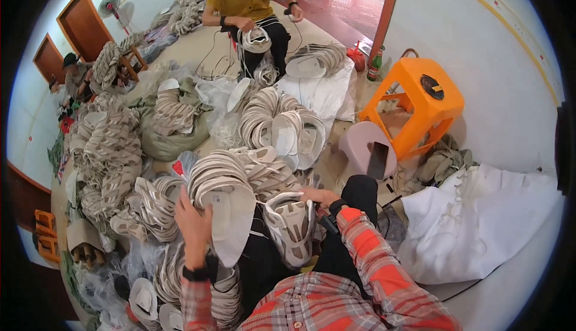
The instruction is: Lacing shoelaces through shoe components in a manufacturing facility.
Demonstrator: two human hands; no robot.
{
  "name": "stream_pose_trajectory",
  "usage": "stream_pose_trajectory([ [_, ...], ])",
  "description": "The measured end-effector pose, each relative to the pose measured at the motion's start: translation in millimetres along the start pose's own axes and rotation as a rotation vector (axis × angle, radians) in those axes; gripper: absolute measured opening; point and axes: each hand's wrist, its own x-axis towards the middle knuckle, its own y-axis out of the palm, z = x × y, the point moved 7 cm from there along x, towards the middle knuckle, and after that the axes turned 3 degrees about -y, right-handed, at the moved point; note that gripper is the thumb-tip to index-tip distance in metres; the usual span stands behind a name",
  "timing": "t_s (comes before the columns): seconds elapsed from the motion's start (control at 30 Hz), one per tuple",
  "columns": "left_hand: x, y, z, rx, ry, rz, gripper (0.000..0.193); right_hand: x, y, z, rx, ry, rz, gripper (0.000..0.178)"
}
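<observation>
A grey and white shoe upper point(291, 226) sits between my knees, its opening turned away from me. My right hand point(321, 195) is closed at its far right edge, fingertips partly hidden by the hand itself. To the left leans a curved stack of nested shoe uppers point(219, 172), the nearest showing a flat white sole-shaped face point(231, 223). My left hand point(193, 220) grips this stack's left edge, thumb in front and fingers along the side. A whitish cord or strip runs between the stack and the upper.
More bundles of uppers point(279, 118) lie ahead, with heaps point(111, 145) at left. A person in a yellow shirt point(249, 1) works on an upper opposite me. At right stand an orange stool point(420, 91), a pale stool with a phone point(377, 160) on it, and a white sack point(480, 223).
</observation>
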Motion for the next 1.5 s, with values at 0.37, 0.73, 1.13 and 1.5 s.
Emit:
stream_pose_trajectory([
  [0.37, -109, 129, -34, -0.531, -0.442, 0.6, 0.051, -30, 58, 31, -0.026, 0.026, 0.103, 0.063],
  [0.73, -64, 40, -105, -1.06, -0.369, 0.725, 0.046, -104, 118, 169, -0.628, -0.284, 0.004, 0.045],
  [1.13, -58, 37, -129, -0.836, -0.13, 0.966, 0.037, -144, 107, 157, -0.472, -0.159, -0.052, 0.049],
  [1.5, -70, 118, -77, -0.504, -0.156, 0.587, 0.076, 10, 34, 101, -0.608, -0.375, 0.166, 0.031],
])
